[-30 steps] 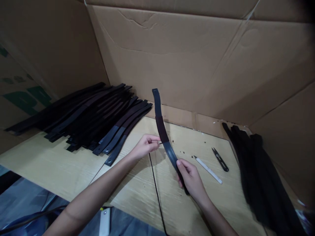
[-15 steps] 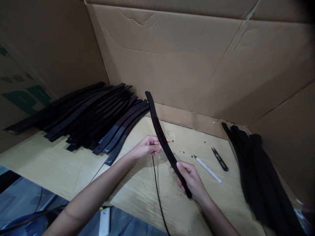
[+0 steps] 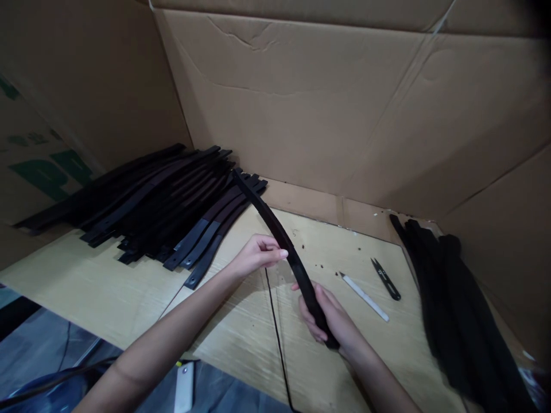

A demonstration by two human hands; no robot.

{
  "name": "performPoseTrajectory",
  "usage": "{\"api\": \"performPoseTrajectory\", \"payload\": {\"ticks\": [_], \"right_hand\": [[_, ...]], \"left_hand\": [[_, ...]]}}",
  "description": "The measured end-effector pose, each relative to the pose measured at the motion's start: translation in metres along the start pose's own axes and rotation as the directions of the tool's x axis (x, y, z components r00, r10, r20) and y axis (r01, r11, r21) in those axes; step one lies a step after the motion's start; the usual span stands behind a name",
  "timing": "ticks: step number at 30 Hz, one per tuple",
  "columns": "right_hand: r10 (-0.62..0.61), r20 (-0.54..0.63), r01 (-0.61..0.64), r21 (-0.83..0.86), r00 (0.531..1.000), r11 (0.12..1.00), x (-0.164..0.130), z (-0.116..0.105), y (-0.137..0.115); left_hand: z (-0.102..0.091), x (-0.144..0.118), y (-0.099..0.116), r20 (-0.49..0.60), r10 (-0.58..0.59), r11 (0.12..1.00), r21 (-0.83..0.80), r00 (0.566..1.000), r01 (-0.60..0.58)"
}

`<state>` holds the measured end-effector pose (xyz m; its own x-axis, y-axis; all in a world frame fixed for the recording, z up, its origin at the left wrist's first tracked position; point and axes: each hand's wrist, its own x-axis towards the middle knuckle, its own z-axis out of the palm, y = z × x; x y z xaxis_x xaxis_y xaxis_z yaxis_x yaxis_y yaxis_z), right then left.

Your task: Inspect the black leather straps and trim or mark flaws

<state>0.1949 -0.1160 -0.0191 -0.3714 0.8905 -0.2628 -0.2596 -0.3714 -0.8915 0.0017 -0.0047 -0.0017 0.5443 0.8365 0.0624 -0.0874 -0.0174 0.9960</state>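
A long, curved black strip (image 3: 275,225) with a brownish middle section slants across the centre, raised above the table. My right hand (image 3: 323,317) is closed around its near end, fingers wrapped underneath. With thumb and fingers pinched together, my left hand (image 3: 262,252) meets the strip's left edge near the middle; its fingertips are partly hidden. A thin dark cord (image 3: 275,327) runs down from just below my left hand toward the front edge. Whether those fingers also hold the cord, I cannot tell.
Many similar strips (image 3: 172,189) are piled at the left. A white craft knife (image 3: 365,297) and black thread snips (image 3: 386,279) lie right of my hands. More black strips (image 3: 451,304) lie far right. Cardboard walls (image 3: 301,103) enclose the wooden table (image 3: 232,321).
The strip's far end has swung left and lower, over the nearest piled strips. My right hand has turned with its fingers wrapped further round the near end; my left thumb lies on the strip's edge.
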Motion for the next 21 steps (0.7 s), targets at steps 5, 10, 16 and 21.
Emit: {"api": "performPoseTrajectory", "payload": {"ticks": [5, 10, 16, 21], "right_hand": [[-0.069, -0.106, 0.047, -0.202, 0.992, 0.978, 0.001, 0.000, -0.002], [-0.140, -0.150, 0.092, -0.291, 0.979, 0.952, 0.002, -0.002, -0.004], [-0.141, -0.149, 0.088, -0.313, 0.979, 0.946, 0.002, -0.005, -0.005], [-0.128, -0.131, 0.087, -0.279, 0.983, 0.956, 0.002, -0.007, -0.001]], "left_hand": [[0.000, -0.001, 0.005, -0.004, 0.025, 0.997, 0.070, 1.000, -0.025], [-0.002, -0.004, 0.010, 0.056, 0.036, 0.988, 0.150, 0.998, -0.044], [-0.001, -0.004, 0.011, 0.046, 0.019, 0.992, 0.120, 0.999, -0.024], [0.000, -0.004, 0.009, 0.018, 0.020, 0.993, 0.119, 1.000, -0.022]]}}
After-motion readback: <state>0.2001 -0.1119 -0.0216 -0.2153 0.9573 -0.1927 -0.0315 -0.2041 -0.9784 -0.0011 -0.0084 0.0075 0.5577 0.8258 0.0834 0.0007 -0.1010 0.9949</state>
